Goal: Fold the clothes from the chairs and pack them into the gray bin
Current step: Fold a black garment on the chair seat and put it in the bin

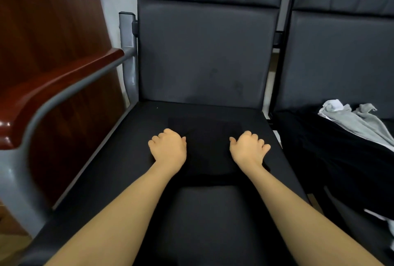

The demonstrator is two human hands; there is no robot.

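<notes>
Garment: a black, soft fabric garment, folded into a rough rectangle, lay flat on the black padded seat of the dark gray upholstered chair, about midway between the seat's side edges and nearer its front edge than its back.
Left hand: the left hand rested on the garment's left edge, fingers curled under at the knuckles; it appeared to be gripping that edge, though the fingertips were hidden.
Right hand: the right hand sat likewise on the right edge, fingers bent and seemingly grasping the cloth.
Orientation: the fold's long axis seemed to run from the seat's front edge toward its back; black on black blurred the outline, so this is uncertain.
Handling: judged light, limp and not fragile; it would sag and unfold if lifted by one point, so both side edges, or a flat support underneath, look the safest hold.
Remaining clothes: a light gray sweatshirt-like garment lay crumpled over more black cloth on the neighbouring chair's seat.
Bin: not in view.
Beside the chair: a reddish-brown wooden armrest on a gray metal frame.
</notes>
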